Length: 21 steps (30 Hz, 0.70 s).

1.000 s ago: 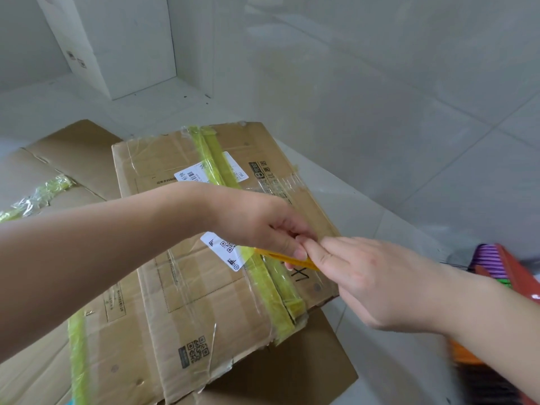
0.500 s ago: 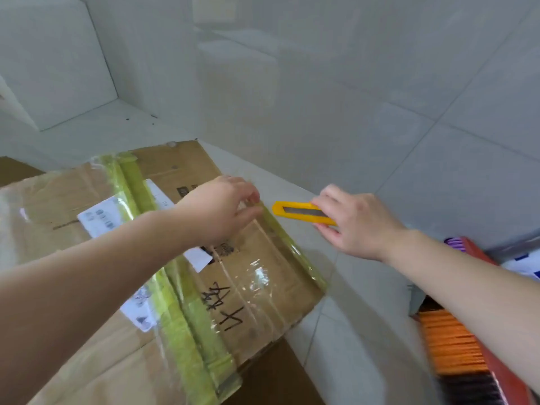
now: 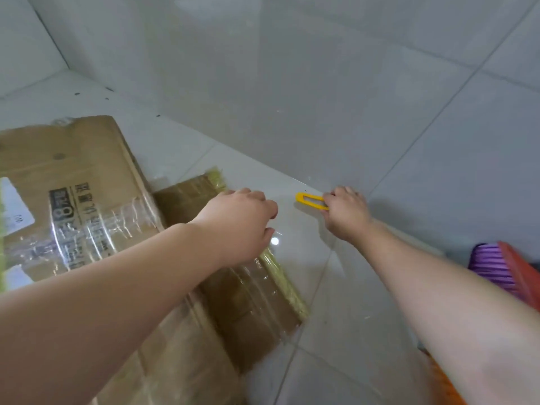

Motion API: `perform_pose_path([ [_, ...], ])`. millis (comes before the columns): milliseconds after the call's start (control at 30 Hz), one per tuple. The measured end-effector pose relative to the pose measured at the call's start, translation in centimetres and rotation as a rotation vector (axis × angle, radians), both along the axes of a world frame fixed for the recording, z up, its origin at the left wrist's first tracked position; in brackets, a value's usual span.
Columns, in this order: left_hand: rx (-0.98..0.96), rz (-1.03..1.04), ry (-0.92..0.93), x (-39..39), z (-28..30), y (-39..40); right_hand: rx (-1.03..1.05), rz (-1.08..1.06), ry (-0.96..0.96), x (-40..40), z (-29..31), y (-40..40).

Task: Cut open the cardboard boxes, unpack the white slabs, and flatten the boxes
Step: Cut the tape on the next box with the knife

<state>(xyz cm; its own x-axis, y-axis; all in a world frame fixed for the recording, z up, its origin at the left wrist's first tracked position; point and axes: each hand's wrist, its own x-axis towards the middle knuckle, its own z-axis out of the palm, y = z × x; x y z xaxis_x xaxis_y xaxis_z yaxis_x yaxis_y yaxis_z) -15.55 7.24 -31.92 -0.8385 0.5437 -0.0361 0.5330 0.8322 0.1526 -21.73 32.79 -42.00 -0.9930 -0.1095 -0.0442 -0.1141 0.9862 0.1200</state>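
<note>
A taped cardboard box (image 3: 87, 165) lies at the left on the tiled floor, with printed text and a white label on its top. Its darker side panel (image 3: 248, 305) faces right, edged with yellow-green tape (image 3: 282, 279). My left hand (image 3: 242, 223) hovers over that right edge with loosely curled fingers, and nothing shows in it. To the right, my right hand (image 3: 346, 213) grips a yellow box cutter (image 3: 309, 200) low on the floor beside the wall. No white slab is in view.
A tiled wall (image 3: 321, 83) rises right behind the cutter. A broom with purple bristles (image 3: 491, 267) and a red head (image 3: 518, 273) lies at the right edge, by my right forearm. Bare floor tiles (image 3: 318, 331) stretch between box and broom.
My right hand has carried the cutter away from the box and down to the floor by the wall. My left hand has slid from the box top to its right edge. The view has shifted right.
</note>
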Motion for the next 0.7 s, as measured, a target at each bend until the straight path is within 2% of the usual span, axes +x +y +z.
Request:
perform_pose_path([
  [200, -0.038, -0.025, -0.06, -1.4, -0.7, 0.1, -0.028, -0.082, -0.076, -1.7, -4.1, 1.4],
  [367, -0.042, -0.019, -0.068, -1.7, -0.8, -0.2, -0.022, -0.09, -0.047, -1.8, -5.6, 1.9],
  [533, -0.046, -0.012, -0.073, -1.7, -0.5, -0.4, -0.01, -0.113, -0.097, -2.2, -5.2, 1.3],
  [700, -0.011, -0.021, -0.059, -1.7, 1.0, -1.2, -0.133, -0.124, -0.07, -2.3, -2.7, -0.3],
])
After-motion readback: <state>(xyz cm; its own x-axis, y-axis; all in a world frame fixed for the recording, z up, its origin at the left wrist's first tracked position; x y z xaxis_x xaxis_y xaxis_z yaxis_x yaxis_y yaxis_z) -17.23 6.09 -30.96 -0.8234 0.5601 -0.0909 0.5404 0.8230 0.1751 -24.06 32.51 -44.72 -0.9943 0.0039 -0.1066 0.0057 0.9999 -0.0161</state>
